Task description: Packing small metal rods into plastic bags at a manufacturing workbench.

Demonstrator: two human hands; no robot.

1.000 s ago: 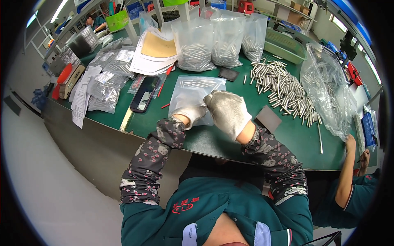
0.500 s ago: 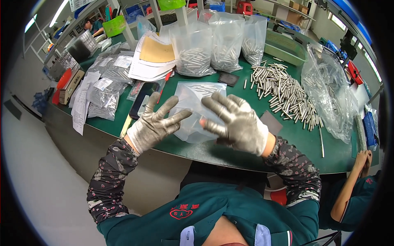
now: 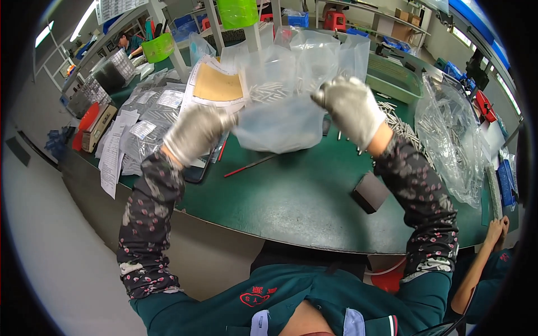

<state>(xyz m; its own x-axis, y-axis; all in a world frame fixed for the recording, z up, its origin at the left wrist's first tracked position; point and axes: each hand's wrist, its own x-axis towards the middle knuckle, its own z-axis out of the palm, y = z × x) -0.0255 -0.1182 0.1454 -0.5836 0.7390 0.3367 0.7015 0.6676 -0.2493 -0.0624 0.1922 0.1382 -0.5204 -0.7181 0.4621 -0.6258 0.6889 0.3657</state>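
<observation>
My left hand (image 3: 196,134), in a grey-white glove, is closed on the left upper corner of a translucent plastic bag (image 3: 280,130). At the opposite corner, my right hand (image 3: 354,112) grips the same bag, its glove likewise worn grey. The bag hangs stretched between them above the green table, blurred by motion; its contents do not show clearly. Just below it lies a thin red-handled tool (image 3: 246,167). Partly hidden behind my right hand and forearm is a loose pile of short metal pins (image 3: 412,138). A dark grey block (image 3: 370,192) sits nearer me, beside my right forearm.
Standing bags of metal pins (image 3: 270,64) line the back, beside a green tray (image 3: 395,81). Papers (image 3: 216,84) and flat filled bags (image 3: 148,131) lie left. A large clear bag (image 3: 448,131) rests right. A co-worker's hands (image 3: 497,229) are at the right edge.
Both hands have gone from spread fingers over the bag to gripping its upper corners. The bag has come up off the table and away from me. The tool beneath now shows.
</observation>
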